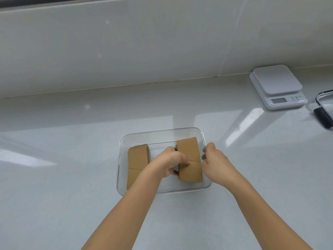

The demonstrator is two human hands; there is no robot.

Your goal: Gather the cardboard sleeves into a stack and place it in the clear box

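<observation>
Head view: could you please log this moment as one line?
left hand: grip on right sleeve stack | right hand: open beside it | left sleeve stack: inside clear box

Nothing legible turned up anywhere. The only markings sat on the white kitchen scale (277, 87) at the far right of the countertop (72, 177), by the back wall: tiny print under its round buttons, too small and blurred to read, and a grey display window that showed no digits. The cardboard sleeves (189, 159) carried plain brown faces, no print.
</observation>
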